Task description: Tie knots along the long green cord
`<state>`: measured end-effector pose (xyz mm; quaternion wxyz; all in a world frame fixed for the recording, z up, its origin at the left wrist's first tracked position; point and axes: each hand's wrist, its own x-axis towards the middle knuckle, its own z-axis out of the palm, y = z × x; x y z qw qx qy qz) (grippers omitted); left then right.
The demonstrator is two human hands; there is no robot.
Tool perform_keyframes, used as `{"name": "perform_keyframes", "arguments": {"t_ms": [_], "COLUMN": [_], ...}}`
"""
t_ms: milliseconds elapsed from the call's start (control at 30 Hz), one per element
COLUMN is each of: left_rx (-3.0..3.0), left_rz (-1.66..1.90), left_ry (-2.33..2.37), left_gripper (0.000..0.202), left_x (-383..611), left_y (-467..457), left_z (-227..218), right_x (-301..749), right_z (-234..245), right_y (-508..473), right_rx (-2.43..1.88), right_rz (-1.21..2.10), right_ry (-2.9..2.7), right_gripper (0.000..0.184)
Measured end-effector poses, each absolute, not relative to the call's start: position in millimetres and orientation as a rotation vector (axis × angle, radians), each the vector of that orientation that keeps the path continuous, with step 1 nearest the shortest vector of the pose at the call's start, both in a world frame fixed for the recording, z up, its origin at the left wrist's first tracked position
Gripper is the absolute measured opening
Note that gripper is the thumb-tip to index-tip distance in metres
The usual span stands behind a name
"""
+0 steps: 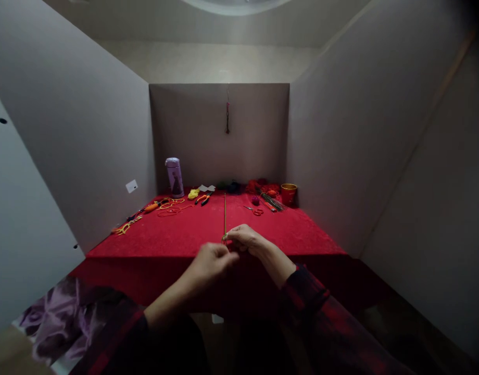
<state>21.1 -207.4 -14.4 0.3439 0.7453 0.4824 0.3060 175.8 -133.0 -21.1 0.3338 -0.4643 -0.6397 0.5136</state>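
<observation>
A thin olive-green cord (225,216) runs straight from the far part of the red-covered table down to my hands at its front edge. My right hand (246,238) pinches the cord's near end between thumb and fingertips. Just left of it and lower, my left hand (212,263) is closed with curled fingers and slightly blurred; what it holds, if anything, is hidden. A small loop of cord shows between the two hands.
On the red-covered table (185,237), red-handled scissors (257,211), a purple thread ball (255,200) and a red cup (288,194) lie right. Pliers (203,199), yellow yarn (193,194), a purple bottle (174,177) and an orange-handled tool (151,207) are left. Grey panels enclose three sides.
</observation>
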Motion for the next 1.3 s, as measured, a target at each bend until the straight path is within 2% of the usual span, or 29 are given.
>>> {"name": "perform_keyframes", "arguments": {"t_ms": [33, 67, 300, 467, 700, 967, 1033, 1133, 1300], "left_rx": [1.82, 1.692, 1.63, 1.665, 1.584, 1.392, 1.375, 1.365, 1.409], "left_rz": [1.024, 1.109, 0.822, 0.87, 0.961, 0.938, 0.942, 0.948, 0.947], "left_ry": [1.323, 1.372, 1.268, 1.286, 1.322, 1.15, 1.13, 1.115, 1.101], "left_gripper": [0.024, 0.018, 0.018, 0.024, 0.013, 0.011, 0.014, 0.016, 0.018], "left_x": [20.2, 20.2, 29.8, 24.8, 26.8, 37.1, 36.4, 34.1, 32.6], "left_y": [-195.1, -182.9, -144.3, -136.5, -131.2, -144.5, -143.9, -142.2, -141.5], "left_z": [-10.2, -7.6, -16.2, -17.0, -21.3, -19.8, -19.5, -19.7, -19.7], "right_x": [175.4, 174.9, 172.8, 173.5, 185.5, 169.4, 172.3, 183.1, 178.6], "right_z": [-21.9, -22.6, -20.7, -20.4, -19.8, -39.0, -33.5, -15.9, -1.5], "right_y": [-133.2, -133.2, -134.5, -137.7, -156.5, -224.6, -225.2, -203.9, -158.2], "right_rx": [-1.206, -1.205, -1.231, -1.291, -1.452, -1.444, -1.43, -1.403, -1.376], "right_rz": [1.335, 1.329, 1.316, 1.22, 0.909, 0.675, 0.655, 0.741, 0.809], "right_ry": [-1.671, -1.672, -1.696, -1.736, -1.848, -2.192, -2.249, -1.937, -1.726], "right_gripper": [0.017, 0.017, 0.016, 0.022, 0.021, 0.013, 0.015, 0.028, 0.033]}}
